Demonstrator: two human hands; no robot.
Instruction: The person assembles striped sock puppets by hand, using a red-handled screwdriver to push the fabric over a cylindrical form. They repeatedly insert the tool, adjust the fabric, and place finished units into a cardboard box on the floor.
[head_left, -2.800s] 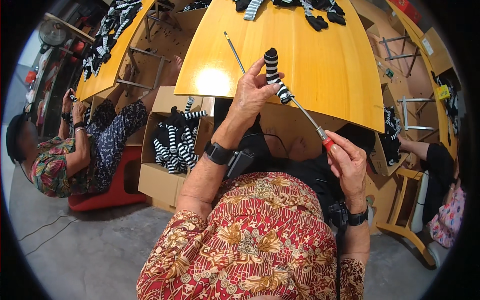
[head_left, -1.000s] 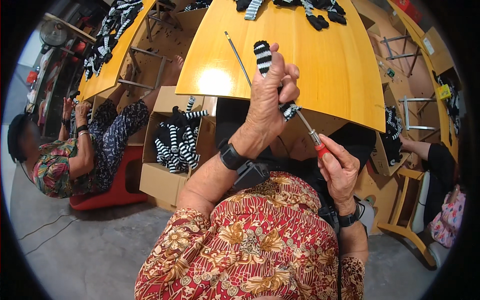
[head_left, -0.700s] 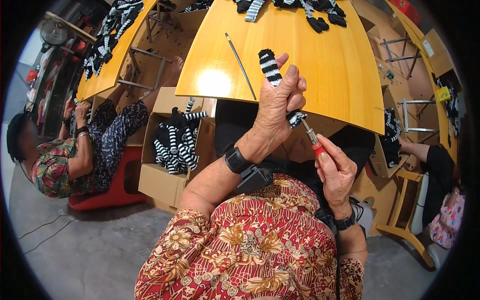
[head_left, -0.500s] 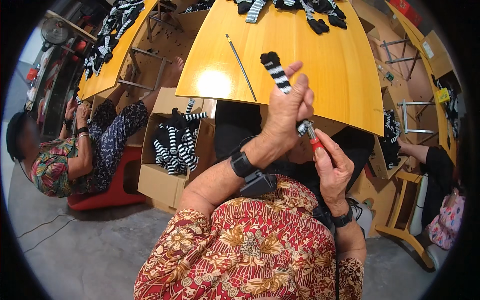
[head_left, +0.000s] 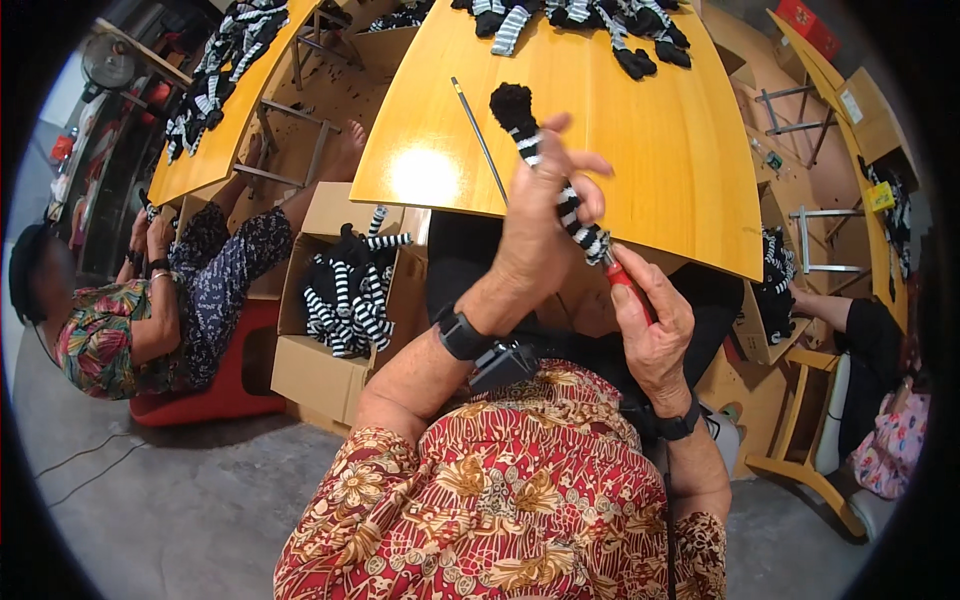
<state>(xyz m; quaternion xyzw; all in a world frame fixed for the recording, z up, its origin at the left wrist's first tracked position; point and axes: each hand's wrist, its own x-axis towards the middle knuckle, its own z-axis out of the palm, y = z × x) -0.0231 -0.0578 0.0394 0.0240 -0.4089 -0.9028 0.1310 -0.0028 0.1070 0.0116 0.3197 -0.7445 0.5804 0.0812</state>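
In front of me, above the near table edge, my left hand (head_left: 535, 225) is closed round a narrow black-and-white striped knit tube (head_left: 512, 108), like a small sock. Its fluffy black end sticks up past my thumb, and its striped lower end comes out below my fingers. My fingers are slightly smeared and hide the middle of the tube. Lower and to the right, my right hand (head_left: 655, 330) grips a red-handled tool (head_left: 621, 276). The tool's metal front meets the tube's lower end; whether its tip is inside, I cannot tell.
A thin dark rod (head_left: 478, 135) lies on the yellow table (head_left: 660, 160), with striped knit pieces (head_left: 590, 15) along its far side. A cardboard box (head_left: 320, 375) of striped pieces stands at left. One person (head_left: 130, 330) sits at left, another's leg (head_left: 850, 325) shows at right.
My left hand has turned and shifted slightly left, and more of the tube's striped lower end now shows. The tool in my right hand has moved a little left.
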